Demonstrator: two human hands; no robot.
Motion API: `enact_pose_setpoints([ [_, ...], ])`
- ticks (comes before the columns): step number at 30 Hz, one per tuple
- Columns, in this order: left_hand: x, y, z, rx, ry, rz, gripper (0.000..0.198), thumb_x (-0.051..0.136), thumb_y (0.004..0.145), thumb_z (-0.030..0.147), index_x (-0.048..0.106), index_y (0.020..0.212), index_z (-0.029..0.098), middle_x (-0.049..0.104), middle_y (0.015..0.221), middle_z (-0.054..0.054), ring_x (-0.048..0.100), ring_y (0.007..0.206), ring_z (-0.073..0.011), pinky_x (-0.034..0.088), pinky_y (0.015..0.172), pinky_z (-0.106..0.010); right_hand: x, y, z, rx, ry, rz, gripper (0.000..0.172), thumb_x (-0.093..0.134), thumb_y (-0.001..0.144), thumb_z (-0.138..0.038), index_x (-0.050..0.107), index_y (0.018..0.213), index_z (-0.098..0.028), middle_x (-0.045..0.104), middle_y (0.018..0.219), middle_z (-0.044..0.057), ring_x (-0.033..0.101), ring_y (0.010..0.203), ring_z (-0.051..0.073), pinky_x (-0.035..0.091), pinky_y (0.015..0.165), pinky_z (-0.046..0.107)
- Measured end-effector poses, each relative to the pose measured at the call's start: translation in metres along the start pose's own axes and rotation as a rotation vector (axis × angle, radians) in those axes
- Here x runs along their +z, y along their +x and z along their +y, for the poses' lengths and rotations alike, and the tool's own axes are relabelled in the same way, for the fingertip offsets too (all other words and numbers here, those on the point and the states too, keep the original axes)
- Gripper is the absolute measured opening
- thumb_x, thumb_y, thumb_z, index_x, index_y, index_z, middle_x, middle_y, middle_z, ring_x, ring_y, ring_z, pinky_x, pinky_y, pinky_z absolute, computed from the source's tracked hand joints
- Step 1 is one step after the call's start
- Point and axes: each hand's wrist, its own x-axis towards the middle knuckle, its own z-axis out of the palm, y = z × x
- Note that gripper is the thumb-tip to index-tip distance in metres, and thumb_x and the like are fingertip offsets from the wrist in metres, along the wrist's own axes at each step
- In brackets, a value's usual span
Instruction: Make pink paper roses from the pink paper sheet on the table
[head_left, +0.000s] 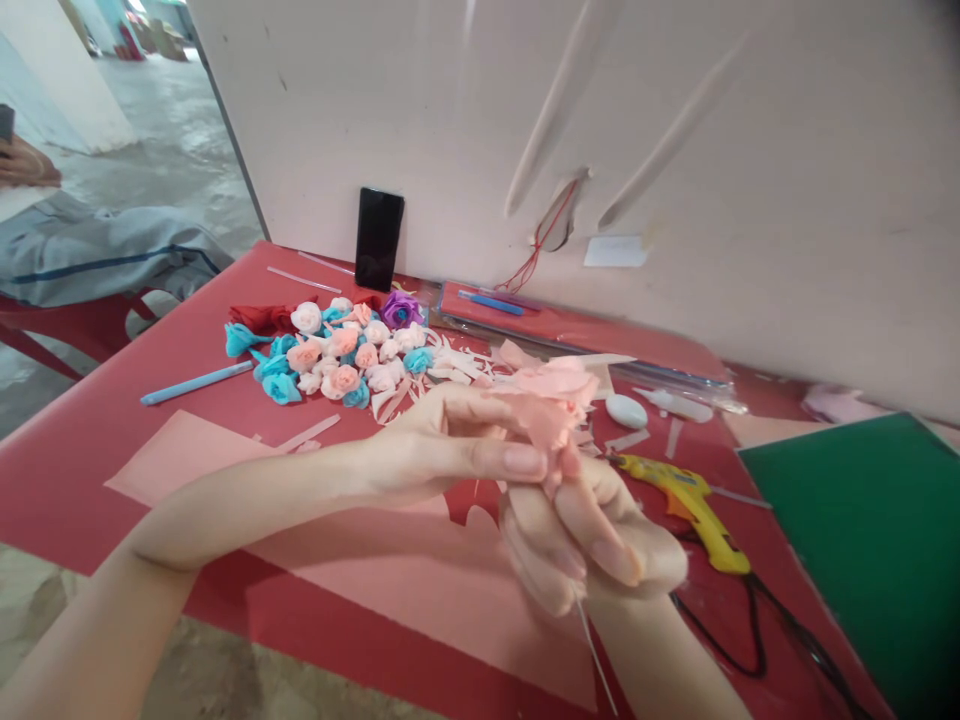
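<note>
Above the table I hold a pink paper flower (559,400) between both hands. My left hand (465,440) pinches its petals from the left, thumb in front. Closed around the flower's base is my right hand (592,530), with a thin pale stem (596,645) coming out below its fingers. Beneath the hands lies a large sheet of pink paper (435,580) with a cut edge. A yellow glue gun (690,505) rests just right of my right hand, its black cord trailing toward the front.
Several small paper roses (345,345) are heaped at the back left, near a purple flower (402,310). A black phone (379,240) leans on the wall. Paper scraps, a blue pen (196,383) and a green sheet (855,540) lie around. A seated person (97,245) is far left.
</note>
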Motion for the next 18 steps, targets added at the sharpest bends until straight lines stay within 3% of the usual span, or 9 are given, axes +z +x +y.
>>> enact_pose_setpoints([
  [5, -0.006, 0.000, 0.004, -0.089, 0.097, -0.110, 0.017, 0.071, 0.070, 0.037, 0.069, 0.067, 0.020, 0.056, 0.073, 0.000, 0.055, 0.072, -0.0087, 0.047, 0.073, -0.019, -0.003, 0.002, 0.001, -0.005, -0.010, -0.070, 0.040, 0.053, 0.084, -0.028, 0.030, 0.053, -0.019, 0.033, 0.051, -0.007, 0.033, 0.035, 0.002, 0.030, 0.031, 0.009],
  [11, -0.013, -0.002, 0.003, -0.125, 0.166, -0.192, 0.017, 0.068, 0.072, 0.041, 0.071, 0.076, 0.025, 0.062, 0.079, -0.002, 0.061, 0.078, -0.0140, 0.049, 0.078, -0.027, 0.000, 0.006, -0.003, 0.012, -0.154, -0.020, 0.046, 0.052, 0.085, -0.032, 0.033, 0.046, -0.017, 0.033, 0.044, -0.008, 0.036, 0.038, 0.002, 0.037, 0.040, 0.011],
  [15, -0.014, -0.001, 0.001, -0.137, 0.159, -0.198, 0.024, 0.068, 0.071, 0.044, 0.071, 0.083, 0.023, 0.065, 0.095, -0.004, 0.062, 0.085, -0.0163, 0.050, 0.080, -0.030, -0.002, 0.005, -0.004, 0.042, -0.113, -0.082, 0.045, 0.054, 0.084, -0.030, 0.034, 0.046, -0.016, 0.036, 0.050, -0.007, 0.041, 0.043, 0.002, 0.038, 0.042, 0.011],
  [18, -0.014, 0.002, -0.004, -0.122, 0.124, -0.146, 0.025, 0.072, 0.065, 0.046, 0.071, 0.076, 0.023, 0.066, 0.091, -0.003, 0.062, 0.082, -0.0153, 0.050, 0.079, -0.029, -0.005, 0.001, -0.003, 0.083, -0.053, -0.042, 0.047, 0.055, 0.084, -0.030, 0.032, 0.045, -0.016, 0.036, 0.051, -0.006, 0.040, 0.045, 0.003, 0.036, 0.042, 0.011],
])
